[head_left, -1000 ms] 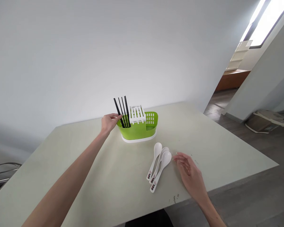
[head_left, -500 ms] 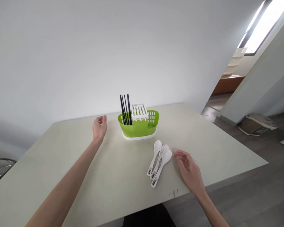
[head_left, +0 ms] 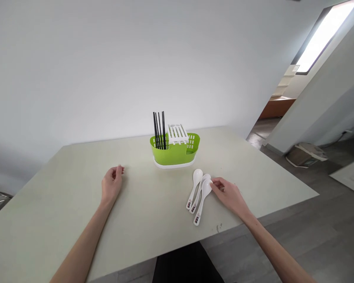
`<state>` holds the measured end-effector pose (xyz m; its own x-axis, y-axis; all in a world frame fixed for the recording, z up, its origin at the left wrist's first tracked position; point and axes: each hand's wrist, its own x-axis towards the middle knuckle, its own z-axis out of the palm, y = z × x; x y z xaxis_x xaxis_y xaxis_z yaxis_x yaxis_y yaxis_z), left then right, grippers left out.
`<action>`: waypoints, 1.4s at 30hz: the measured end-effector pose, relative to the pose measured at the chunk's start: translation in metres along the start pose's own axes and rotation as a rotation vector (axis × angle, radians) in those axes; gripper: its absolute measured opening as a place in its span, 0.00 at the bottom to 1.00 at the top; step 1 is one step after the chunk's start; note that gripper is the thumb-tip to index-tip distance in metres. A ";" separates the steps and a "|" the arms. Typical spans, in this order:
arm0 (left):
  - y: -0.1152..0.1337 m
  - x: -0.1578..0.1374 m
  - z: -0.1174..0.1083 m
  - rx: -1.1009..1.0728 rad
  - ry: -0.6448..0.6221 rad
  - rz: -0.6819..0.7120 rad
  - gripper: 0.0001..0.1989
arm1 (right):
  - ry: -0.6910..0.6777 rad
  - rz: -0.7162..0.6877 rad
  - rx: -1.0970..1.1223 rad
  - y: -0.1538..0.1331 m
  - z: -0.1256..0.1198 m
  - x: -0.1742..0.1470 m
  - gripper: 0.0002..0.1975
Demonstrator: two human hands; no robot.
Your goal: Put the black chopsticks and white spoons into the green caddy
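Note:
Three white spoons lie close together on the table, bowls away from me and printed marks on their handle ends. My right hand (head_left: 228, 194) pinches the bowl edge of the rightmost spoon (head_left: 206, 188) between thumb and fingers. Beside it are the middle spoon (head_left: 201, 192) and the left spoon (head_left: 194, 188). My left hand (head_left: 112, 182) rests on the table to the left, fingers curled in and nothing seen in them. Behind the spoons stands a green utensil holder (head_left: 175, 155) with a white base and a white slotted top (head_left: 177, 134). Several black chopsticks (head_left: 159, 131) stand upright in its left compartment.
The pale table (head_left: 153, 208) meets a white wall (head_left: 120, 70) at its back. Off the table's right side, a bin-like container (head_left: 305, 154) sits on the grey floor. A metal chair frame (head_left: 0, 200) shows at the far left.
My right hand has moved left onto the rightmost spoon and gripped its bowl; that spoon's handle has shifted slightly away from the others. My left hand has drawn back toward me.

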<state>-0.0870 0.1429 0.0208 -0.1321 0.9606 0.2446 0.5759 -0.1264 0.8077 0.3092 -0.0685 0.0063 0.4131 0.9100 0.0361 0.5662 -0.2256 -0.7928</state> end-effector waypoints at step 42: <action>-0.014 -0.012 0.004 0.133 -0.123 0.291 0.14 | 0.413 -0.898 -0.695 -0.243 0.056 0.132 0.15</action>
<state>-0.0903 0.1341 0.0039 0.1470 0.9128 0.3811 0.6767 -0.3738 0.6343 0.1861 0.1257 0.1695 -0.1996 0.6867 0.6990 0.9786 0.1759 0.1066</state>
